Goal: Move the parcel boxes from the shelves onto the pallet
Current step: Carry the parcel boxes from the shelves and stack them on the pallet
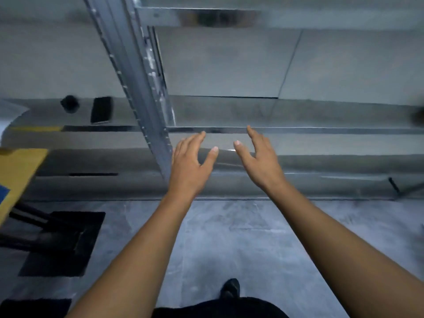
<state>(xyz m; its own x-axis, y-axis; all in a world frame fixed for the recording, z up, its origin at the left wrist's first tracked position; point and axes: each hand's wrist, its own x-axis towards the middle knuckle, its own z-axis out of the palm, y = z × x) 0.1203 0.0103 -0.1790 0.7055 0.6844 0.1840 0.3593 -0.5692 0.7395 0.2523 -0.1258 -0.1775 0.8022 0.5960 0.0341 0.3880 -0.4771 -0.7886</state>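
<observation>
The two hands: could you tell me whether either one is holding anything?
No, the left hand and the right hand both reach toward the shelf with fingers spread, gripping nothing.

head view, looking down, close to shelves (pixel 298 130)

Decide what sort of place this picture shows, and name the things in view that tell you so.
Most likely a warehouse or stockroom. A perforated metal rack upright rises in front, long steel shelf beams run across at several levels, and the floor below is bare grey concrete.
</observation>
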